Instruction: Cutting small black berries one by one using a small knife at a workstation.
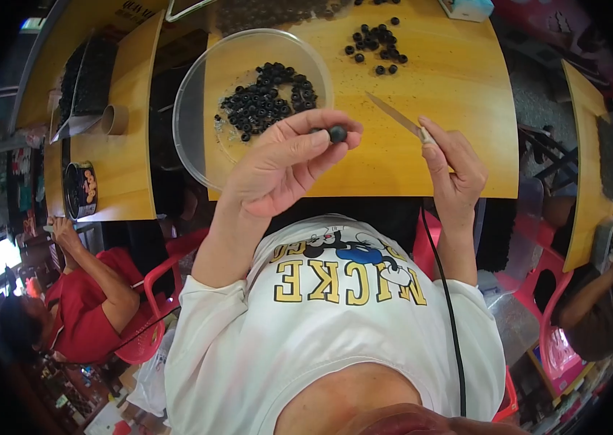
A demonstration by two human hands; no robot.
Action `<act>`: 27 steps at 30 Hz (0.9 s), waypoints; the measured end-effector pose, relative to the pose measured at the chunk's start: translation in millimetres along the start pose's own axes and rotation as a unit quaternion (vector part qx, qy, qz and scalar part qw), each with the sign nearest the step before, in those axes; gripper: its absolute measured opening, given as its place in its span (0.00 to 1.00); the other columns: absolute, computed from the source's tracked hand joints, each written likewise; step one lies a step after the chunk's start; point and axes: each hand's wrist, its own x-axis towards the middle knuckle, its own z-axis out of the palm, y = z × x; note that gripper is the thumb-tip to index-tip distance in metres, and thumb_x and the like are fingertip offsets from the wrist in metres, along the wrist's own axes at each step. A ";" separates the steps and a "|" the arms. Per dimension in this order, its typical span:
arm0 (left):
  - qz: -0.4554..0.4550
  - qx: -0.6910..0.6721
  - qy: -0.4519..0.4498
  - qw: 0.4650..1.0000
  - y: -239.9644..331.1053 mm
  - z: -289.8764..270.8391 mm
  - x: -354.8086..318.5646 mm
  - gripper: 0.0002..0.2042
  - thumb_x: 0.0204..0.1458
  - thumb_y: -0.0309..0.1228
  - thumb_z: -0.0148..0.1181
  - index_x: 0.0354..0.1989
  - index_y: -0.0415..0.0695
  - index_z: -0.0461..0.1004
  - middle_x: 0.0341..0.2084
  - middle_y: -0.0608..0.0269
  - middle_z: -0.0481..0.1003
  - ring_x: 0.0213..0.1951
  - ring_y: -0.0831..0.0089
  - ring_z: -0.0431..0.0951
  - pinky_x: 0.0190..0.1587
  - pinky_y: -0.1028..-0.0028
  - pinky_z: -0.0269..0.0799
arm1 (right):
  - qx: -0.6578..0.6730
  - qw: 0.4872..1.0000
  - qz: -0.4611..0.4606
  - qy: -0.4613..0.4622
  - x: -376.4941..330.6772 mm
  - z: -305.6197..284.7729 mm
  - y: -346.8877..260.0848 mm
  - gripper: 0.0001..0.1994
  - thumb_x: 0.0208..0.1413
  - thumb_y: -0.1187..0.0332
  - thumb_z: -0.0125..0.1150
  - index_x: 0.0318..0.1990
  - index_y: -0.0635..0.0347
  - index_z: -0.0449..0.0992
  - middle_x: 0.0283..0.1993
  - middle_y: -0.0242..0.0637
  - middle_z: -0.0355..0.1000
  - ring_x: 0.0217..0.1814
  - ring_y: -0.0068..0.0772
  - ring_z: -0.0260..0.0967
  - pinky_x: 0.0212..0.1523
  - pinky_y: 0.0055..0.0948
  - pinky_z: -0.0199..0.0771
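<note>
My left hand [288,156] is closed in a pinch over the near side of a clear round tub [182,109]. A small round black piece [338,134] sits at its fingertips, with another dark bit partly hidden behind the thumb. To the right, my right hand [455,163] grips the short handle of a small knife [393,114]. Its narrow blade points up and left, apart from the black piece. Many small black ring-shaped pieces [266,98] lie in the tub, along with some pale scraps. A loose group of similar black pieces [375,43] rests on the wooden table [437,80].
A bag of dark pieces [277,11] lies at the table's far edge, near a pale blue box [468,7]. Dark crumbs dot the tabletop. On the left table [125,174] stand a tin [80,190] and a cardboard tube [113,119]. A person in red [96,297] sits there; another person's arm [597,290] shows at right.
</note>
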 end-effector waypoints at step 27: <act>-0.042 -0.046 0.066 0.996 -62.5 -2.8 19.5 0.08 0.59 0.27 0.54 0.44 0.38 0.71 0.38 0.58 0.74 0.39 0.74 0.77 0.40 0.79 0.75 | -0.120 0.972 -0.202 0.003 -24.8 -7.6 2.2 0.18 0.42 0.66 0.70 0.44 0.58 0.80 0.25 0.34 0.72 0.22 0.29 0.68 0.21 0.25 0.64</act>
